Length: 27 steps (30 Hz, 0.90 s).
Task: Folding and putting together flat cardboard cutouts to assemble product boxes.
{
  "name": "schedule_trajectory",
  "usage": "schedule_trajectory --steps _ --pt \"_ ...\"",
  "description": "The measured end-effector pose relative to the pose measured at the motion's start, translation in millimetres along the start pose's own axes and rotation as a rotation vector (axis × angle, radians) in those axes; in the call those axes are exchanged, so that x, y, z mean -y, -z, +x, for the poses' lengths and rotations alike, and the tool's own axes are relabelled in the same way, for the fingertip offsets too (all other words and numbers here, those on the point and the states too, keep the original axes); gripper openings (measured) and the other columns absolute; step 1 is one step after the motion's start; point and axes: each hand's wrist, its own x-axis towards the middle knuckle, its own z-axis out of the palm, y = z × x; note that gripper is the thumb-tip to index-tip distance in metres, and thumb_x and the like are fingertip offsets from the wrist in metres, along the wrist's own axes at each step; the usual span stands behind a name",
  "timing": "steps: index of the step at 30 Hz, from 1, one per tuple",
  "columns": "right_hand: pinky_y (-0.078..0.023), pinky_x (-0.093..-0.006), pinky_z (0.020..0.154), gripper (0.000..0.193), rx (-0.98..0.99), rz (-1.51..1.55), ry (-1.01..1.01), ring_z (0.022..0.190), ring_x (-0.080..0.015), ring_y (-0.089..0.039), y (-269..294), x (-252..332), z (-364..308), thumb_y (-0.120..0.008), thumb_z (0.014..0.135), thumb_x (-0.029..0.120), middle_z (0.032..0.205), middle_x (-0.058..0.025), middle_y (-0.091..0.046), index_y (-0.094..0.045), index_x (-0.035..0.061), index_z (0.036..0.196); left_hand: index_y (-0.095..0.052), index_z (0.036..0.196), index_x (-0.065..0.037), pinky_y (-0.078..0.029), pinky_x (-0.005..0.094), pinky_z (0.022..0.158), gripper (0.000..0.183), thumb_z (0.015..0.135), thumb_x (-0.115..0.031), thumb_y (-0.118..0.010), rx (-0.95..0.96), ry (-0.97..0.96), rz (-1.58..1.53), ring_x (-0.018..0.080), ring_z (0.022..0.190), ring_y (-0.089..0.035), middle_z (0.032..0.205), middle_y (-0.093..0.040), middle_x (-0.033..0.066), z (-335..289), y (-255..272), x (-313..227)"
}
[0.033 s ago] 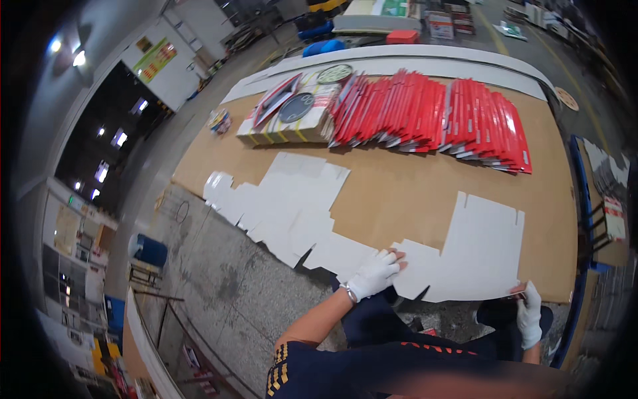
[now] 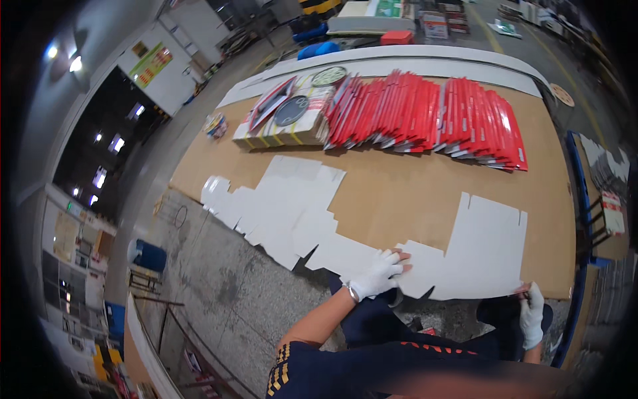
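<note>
Red flat packs (image 2: 392,110) crowd the table (image 2: 392,199) beyond the notched, flat white cardboard (image 2: 488,246), which my left hand (image 2: 379,274), fingers slightly parted, rests on and my right hand (image 2: 530,312) pinches by a corner.

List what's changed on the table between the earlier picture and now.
The front white cardboard sheet has shifted slightly right, along with the left hand on it. The right hand stays at its near right corner. No visible new grasp or release. The red stack and strapped bundle stayed put.
</note>
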Motion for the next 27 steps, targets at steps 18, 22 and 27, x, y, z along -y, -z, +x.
schedule_trajectory --steps 18,22,27 --pt "-0.042 -0.0249 0.073 0.089 -0.466 -0.104 -0.292 0.080 -0.0125 -0.046 -10 -44 -30 -0.075 0.071 0.003 0.095 -0.0023 -0.051 -0.029 0.0077 0.146 -0.057 0.112 -0.005 -0.025 0.0506 0.109 0.037 0.077 -0.013 -0.064 -0.201 0.034 -0.303 0.0282 0.127 -0.042 0.123 -0.055 0.0079 90 -85 -113" --pt "-0.043 -0.0263 0.080 0.078 -0.840 -0.138 -0.155 0.085 -0.0114 -0.048 -21 -61 -30 -0.065 0.084 0.005 0.110 -0.0041 -0.050 -0.021 0.0039 0.147 -0.046 0.128 -0.003 -0.014 0.0645 0.107 0.052 0.082 -0.021 -0.061 -0.156 -0.109 0.223 0.0314 0.133 -0.034 0.134 -0.047 0.0080 109 -108 -118" --pt "-0.043 -0.0271 0.085 0.031 -0.322 0.489 -0.313 0.094 -0.0126 -0.053 -77 -50 -58 -0.063 0.088 0.021 0.100 -0.0034 -0.058 -0.054 0.0030 0.112 -0.035 0.139 0.002 -0.008 0.0686 0.106 0.080 0.076 -0.037 -0.063 -0.030 -0.206 0.054 0.0342 0.141 -0.020 0.150 -0.027 0.0171 134 -84 -155"
